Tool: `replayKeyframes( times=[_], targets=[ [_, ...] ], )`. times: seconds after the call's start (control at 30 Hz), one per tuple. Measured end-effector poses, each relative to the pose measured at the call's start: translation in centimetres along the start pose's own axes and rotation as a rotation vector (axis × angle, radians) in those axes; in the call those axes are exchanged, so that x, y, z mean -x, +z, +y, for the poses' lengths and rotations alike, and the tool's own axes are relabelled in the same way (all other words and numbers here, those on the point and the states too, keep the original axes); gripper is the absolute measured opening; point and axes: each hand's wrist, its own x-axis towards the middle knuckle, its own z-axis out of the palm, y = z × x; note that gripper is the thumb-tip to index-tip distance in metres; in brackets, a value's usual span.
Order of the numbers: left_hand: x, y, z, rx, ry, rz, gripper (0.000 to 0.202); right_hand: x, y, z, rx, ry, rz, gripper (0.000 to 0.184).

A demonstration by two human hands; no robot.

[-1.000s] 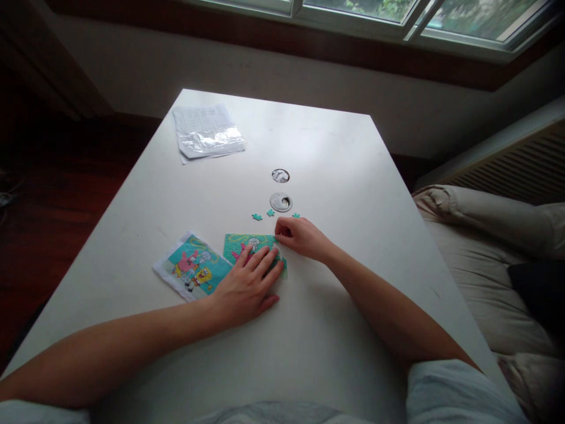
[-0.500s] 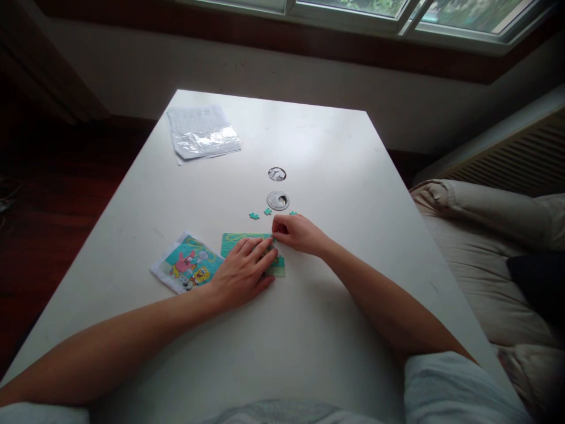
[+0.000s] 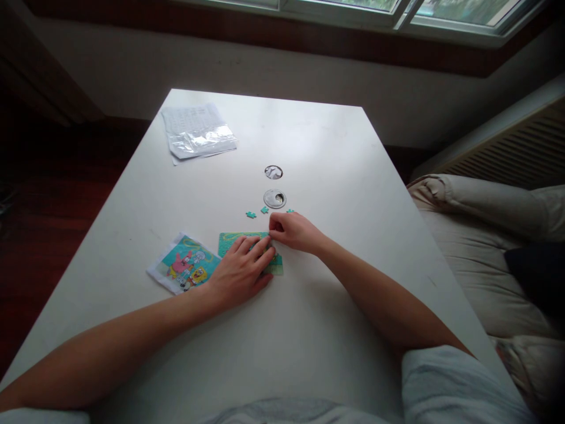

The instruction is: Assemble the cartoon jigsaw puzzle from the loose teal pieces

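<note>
A green jigsaw puzzle (image 3: 229,240) lies flat on the white table, partly assembled as far as it shows. My left hand (image 3: 242,268) rests on it with fingers stretched out, covering much of its middle. At the puzzle's upper right corner my right hand (image 3: 295,231) is closed in a pinch; whatever sits between its fingertips is too small to make out. Loose teal puzzle pieces lie just beyond: one at the left (image 3: 251,215), a second piece (image 3: 265,209), and a third piece (image 3: 290,211) beside the right knuckles. Left of my left hand is a cartoon picture sheet (image 3: 183,264) in a clear bag.
Two round holes are set in the table (image 3: 335,159), a far hole (image 3: 273,172) and a nearer ringed one (image 3: 274,198). Papers in a plastic sleeve (image 3: 200,132) lie at the far left. A beige sofa (image 3: 459,265) stands along the right side.
The whole view has shifted slightly, so everything appears a little further left. Both hands keep their places on and beside the puzzle, with barely any finger movement.
</note>
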Motion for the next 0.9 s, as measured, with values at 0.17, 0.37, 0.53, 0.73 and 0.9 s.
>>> replayKeyframes(
  times=[0.17,0.37,0.53,0.73,0.9],
  targets=[
    [-0.05,0.04,0.03,0.021,-0.015,0.014,0.047,-0.07,-0.04,-0.17,0.003,0.016,-0.004,0.003],
    [-0.06,-0.11,0.03,0.007,-0.006,0.000,0.046,-0.10,-0.19,-0.11,-0.022,0.014,-0.020,0.006],
    [-0.04,0.00,0.04,-0.006,0.004,0.015,0.046,-0.12,-0.16,-0.17,0.000,-0.004,-0.006,0.006],
    [0.11,0.21,0.11,-0.024,0.002,0.006,0.047,-0.16,-0.18,-0.19,-0.001,0.002,-0.018,0.005],
    [0.30,0.55,0.08,-0.030,-0.010,0.015,0.050,0.25,-0.68,0.24,-0.031,-0.058,-0.041,0.005]
  ],
)
